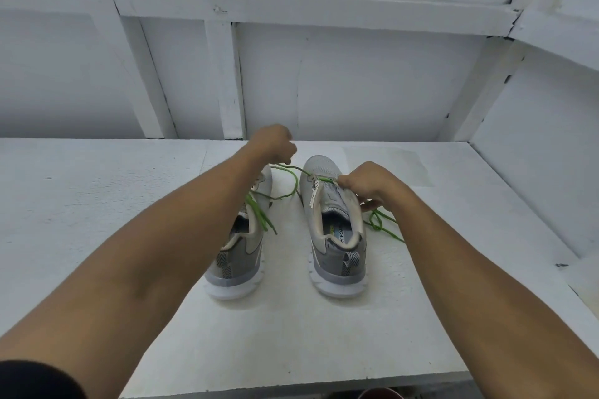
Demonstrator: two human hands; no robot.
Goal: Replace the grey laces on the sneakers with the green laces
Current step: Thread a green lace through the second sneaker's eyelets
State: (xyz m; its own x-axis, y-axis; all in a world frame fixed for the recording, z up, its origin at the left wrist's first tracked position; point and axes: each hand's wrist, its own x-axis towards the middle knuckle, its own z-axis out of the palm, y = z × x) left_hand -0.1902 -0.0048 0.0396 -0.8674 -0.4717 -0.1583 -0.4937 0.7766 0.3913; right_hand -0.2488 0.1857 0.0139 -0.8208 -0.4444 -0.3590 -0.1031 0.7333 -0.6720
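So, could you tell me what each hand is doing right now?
Left hand: grips a green lace.
Right hand: pinches green lace at the right sneaker.

Soft, cool-white light fills the scene evenly, bright but without hard glare. The white bench (97, 204) looks slightly washed out. Faint, diffuse shadows lie beside the soles of the left sneaker (238, 256) and the right sneaker (337, 256). Wide-angle distortion bows the horizontal wall beam (317, 10) and tilts lines near the edges. The centre is fairly sharp; the left forearm (146, 269) and right forearm (470, 269) look soft, with fine detail smeared.
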